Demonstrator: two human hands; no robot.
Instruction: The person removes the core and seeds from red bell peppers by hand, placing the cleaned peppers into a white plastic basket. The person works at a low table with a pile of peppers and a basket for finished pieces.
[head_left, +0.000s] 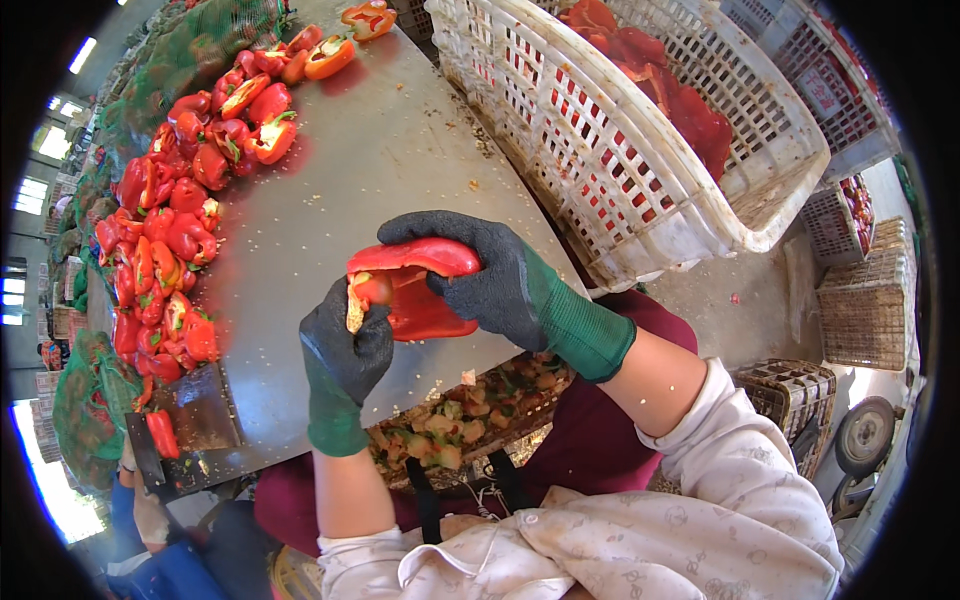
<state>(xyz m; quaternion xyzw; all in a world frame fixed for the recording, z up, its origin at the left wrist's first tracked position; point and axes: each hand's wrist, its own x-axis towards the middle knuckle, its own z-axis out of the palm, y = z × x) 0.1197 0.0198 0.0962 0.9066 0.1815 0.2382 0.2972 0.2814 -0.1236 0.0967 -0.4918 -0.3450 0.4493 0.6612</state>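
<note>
Both my hands wear dark grey coated gloves with green cuffs and meet over a metal table (315, 217). My right hand (487, 277) grips an opened red bell pepper (435, 319), fingers over its top and thumb inside. At the pepper's left end, my left hand (349, 337) pinches its core (358, 304), with pale seeds showing. Many cut red peppers (187, 232) are heaped along the table's left side, some with green stems. Below the hands, a trough of pepper cores and scraps (450, 427) lies between the table edge and my lap.
A white plastic crate (555, 135) holding red pepper pieces stands at the right of the table. More crates (862, 315) and a wheel (864, 435) are farther right. A green mesh sack (90, 412) stands left. A co-worker's hand (150, 517) is near a broad blade (144, 450) at lower left.
</note>
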